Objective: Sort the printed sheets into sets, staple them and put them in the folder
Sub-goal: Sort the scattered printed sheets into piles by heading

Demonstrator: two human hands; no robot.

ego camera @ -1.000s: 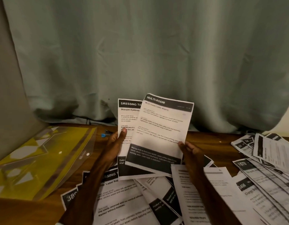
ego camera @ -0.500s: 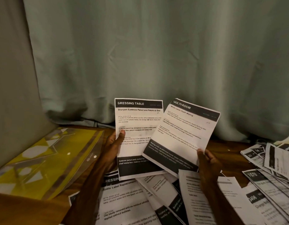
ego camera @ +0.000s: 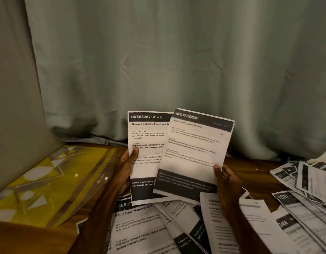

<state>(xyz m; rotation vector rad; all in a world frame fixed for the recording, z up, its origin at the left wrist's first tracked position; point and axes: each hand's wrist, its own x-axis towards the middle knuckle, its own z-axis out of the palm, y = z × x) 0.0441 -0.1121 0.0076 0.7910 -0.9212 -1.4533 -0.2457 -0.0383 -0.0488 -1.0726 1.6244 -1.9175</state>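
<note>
Pinching the paper with thumb on the printed face and fingers behind, the left hand (ego camera: 124,171) is holding the DRESSING TABLE sheet (ego camera: 147,136) upright by its left edge. The right hand (ego camera: 226,182) is gripping the MULTI-ROOM sheet (ego camera: 193,149) low on its right edge, thumb in front. Both hands are clamping paper; neither is free. The MULTI-ROOM sheet is tilting rightward and overlapping the right side of the DRESSING TABLE sheet, hiding the end of its title line. I judge the pair are being fanned toward the person so both black headers are showing at once, as sorting into sets requires. The headers differ, so these two are probably going to separate sets.

Nearest the person, just below the DRESSING TABLE sheet, loose sheets (ego camera: 140,226) are lying criss-crossed on the wooden table (ego camera: 253,167), one of them headed Bottle Label Replacement. Left of the DRESSING TABLE sheet, apart from both hands, the yellow folder (ego camera: 48,184) is lying beside a grey panel (ego camera: 12,88), its clear flap facing the sheets, within reach for filing. Well to the right of the DRESSING TABLE sheet, another pile of sheets (ego camera: 305,195) is spreading over the table. Behind the DRESSING TABLE sheet, a pale green curtain (ego camera: 176,61) is hanging to the table's far edge. No stapler is showing.
</note>
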